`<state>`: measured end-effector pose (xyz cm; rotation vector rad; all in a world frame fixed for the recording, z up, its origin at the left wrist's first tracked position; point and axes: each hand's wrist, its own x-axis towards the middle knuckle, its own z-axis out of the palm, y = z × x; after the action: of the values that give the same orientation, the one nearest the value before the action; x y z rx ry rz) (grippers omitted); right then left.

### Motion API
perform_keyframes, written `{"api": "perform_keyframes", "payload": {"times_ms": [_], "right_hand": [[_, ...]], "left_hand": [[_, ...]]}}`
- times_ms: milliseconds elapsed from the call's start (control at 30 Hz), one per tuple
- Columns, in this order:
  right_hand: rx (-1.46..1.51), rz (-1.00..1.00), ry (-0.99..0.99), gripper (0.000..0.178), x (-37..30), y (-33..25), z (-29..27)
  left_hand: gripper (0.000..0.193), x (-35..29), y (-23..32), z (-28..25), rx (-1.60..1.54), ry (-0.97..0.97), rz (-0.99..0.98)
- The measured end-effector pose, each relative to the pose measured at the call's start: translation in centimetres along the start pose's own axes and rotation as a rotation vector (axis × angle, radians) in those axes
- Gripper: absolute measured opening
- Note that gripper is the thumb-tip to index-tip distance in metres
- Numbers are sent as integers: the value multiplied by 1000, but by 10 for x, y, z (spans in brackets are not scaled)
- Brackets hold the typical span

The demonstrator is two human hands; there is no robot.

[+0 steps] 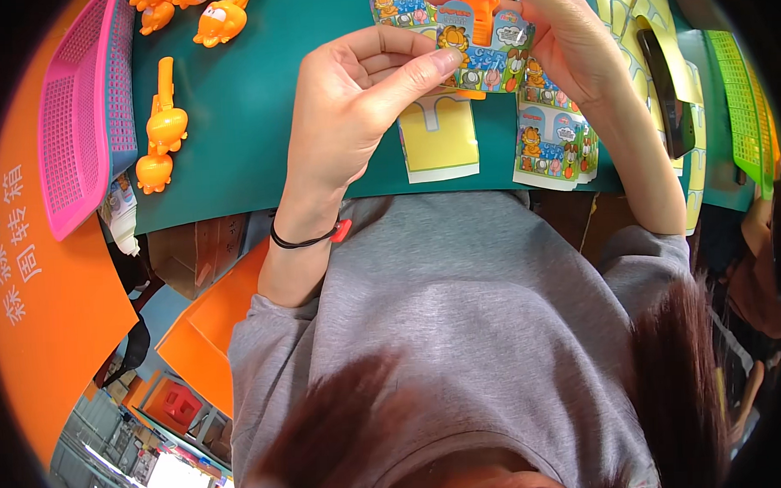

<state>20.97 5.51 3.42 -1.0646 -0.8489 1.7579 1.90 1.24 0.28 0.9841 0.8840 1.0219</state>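
Note:
My left hand (347,103) pinches the lower left edge of a colourful cartoon-printed card (514,35) between thumb and fingers. An orange plastic toy (483,19) sits against the card's slot, and a bit of orange shows below the card's lower edge. My right hand (573,44) is closed at the top right around the toy and card; its fingertips are partly cut off by the frame's upper edge. Under the held card, a yellow card (443,143) with a pale T-shaped mark lies on the green table. A pile of printed cards (546,148) lies below my right hand.
Orange animal-shaped toys (164,127) lie on the green table (240,129) at left, with more at the top. A pink basket (77,126) stands beyond them, over an orange box (56,281). At right are yellow sheets (623,12), a dark long object (664,84) and a green basket (738,103).

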Motion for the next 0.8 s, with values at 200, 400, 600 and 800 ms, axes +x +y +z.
{"api": "perform_keyframes", "payload": {"times_ms": [200,400,600,800], "right_hand": [[6,-19,-16,37,2,3,-2],[-1,-44,-30,37,1,3,-4],[-14,-14,13,39,1,2,-1],[14,4,20,38,0,0,3]], "left_hand": [[19,0,-1,0,-3,-1,9],[18,-1,-2,0,6,4,17],[16,-1,-5,0,1,19,21],[19,-2,-1,-3,123,-24,-18]]}}
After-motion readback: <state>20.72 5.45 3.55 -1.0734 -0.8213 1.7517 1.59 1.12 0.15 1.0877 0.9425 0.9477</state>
